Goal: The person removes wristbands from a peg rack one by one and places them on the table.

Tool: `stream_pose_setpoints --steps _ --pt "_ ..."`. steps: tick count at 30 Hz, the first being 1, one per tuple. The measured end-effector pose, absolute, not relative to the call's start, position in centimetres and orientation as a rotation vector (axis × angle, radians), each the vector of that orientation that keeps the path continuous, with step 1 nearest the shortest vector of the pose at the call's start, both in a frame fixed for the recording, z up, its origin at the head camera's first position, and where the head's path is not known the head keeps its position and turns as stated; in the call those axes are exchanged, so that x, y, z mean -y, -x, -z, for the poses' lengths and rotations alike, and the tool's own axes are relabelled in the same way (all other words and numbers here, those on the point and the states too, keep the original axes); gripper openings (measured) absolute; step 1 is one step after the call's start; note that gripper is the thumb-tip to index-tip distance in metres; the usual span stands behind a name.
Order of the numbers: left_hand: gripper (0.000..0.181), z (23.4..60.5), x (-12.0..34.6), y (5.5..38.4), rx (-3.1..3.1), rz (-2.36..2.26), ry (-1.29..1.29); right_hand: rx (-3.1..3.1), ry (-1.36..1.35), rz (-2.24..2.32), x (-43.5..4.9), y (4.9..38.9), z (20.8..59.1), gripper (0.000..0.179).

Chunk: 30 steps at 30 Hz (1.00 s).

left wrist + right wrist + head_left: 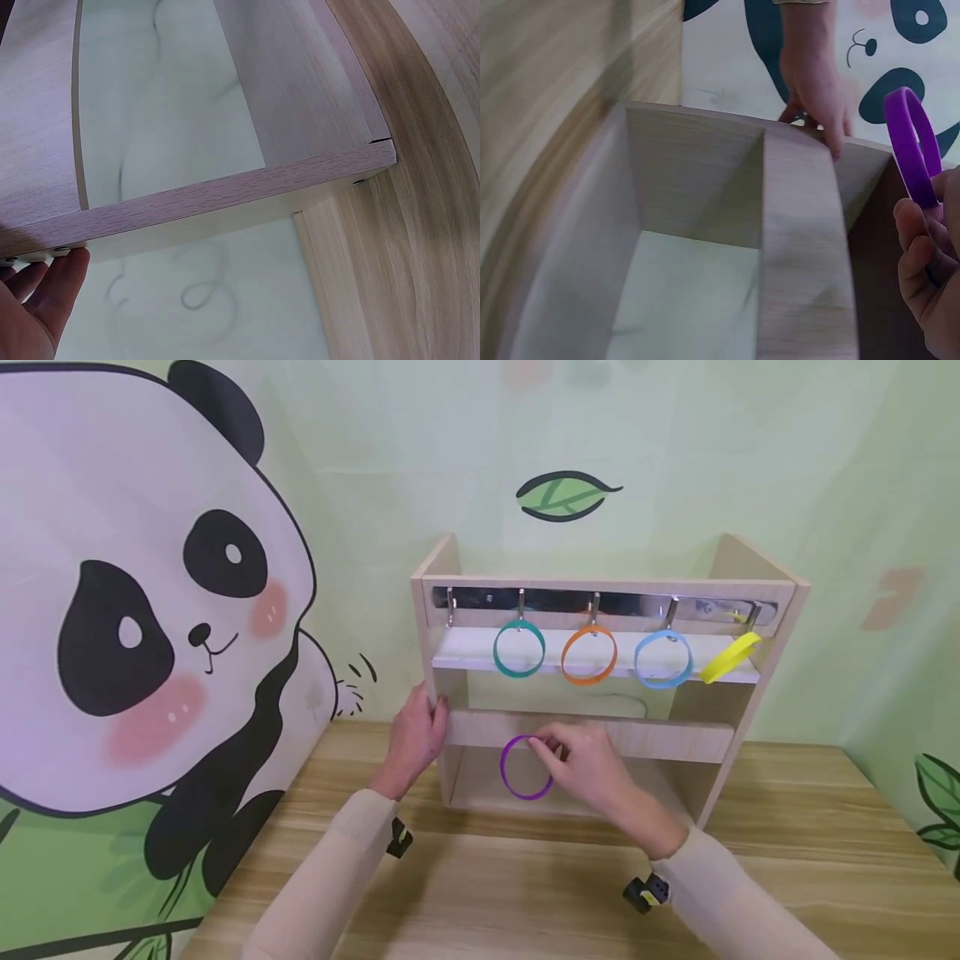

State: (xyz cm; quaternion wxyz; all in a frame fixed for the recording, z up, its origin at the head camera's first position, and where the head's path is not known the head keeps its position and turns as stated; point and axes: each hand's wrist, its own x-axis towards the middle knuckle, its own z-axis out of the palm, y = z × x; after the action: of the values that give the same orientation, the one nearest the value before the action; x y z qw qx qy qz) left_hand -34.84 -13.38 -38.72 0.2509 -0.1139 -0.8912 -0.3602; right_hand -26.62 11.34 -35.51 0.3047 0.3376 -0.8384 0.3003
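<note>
Between thumb and fingers my right hand (588,764) pinches a thin purple ring (504,777), held upright in front of the shelf's lower crossbar. The right wrist view shows the ring (909,146) as a flat band above the fingertips. My left hand (417,733) holds the left side panel of the wooden shelf (660,737), thumb at its front edge. In the left wrist view, fingers (66,289) touch that panel. A teal ring (496,664), an orange ring (564,664), a light blue ring (637,664) and a tilted yellow ring (729,658) hang from hooks.
A metal strip (555,602) along the shelf's top bears the hooks; the leftmost hook (451,608) is bare. A white board (472,652) lies behind the rings. The shelf stands on a wood-grain table (495,885), near walls with a painted panda (225,710) and leaves.
</note>
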Motion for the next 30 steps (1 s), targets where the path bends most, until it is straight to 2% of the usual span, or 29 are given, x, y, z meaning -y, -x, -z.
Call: stream_pose_setpoints --steps 30 --pt "0.033 39.0 13.2 35.0 2.337 0.927 0.326 2.589 -0.784 -1.152 -11.9 26.7 45.8 0.004"
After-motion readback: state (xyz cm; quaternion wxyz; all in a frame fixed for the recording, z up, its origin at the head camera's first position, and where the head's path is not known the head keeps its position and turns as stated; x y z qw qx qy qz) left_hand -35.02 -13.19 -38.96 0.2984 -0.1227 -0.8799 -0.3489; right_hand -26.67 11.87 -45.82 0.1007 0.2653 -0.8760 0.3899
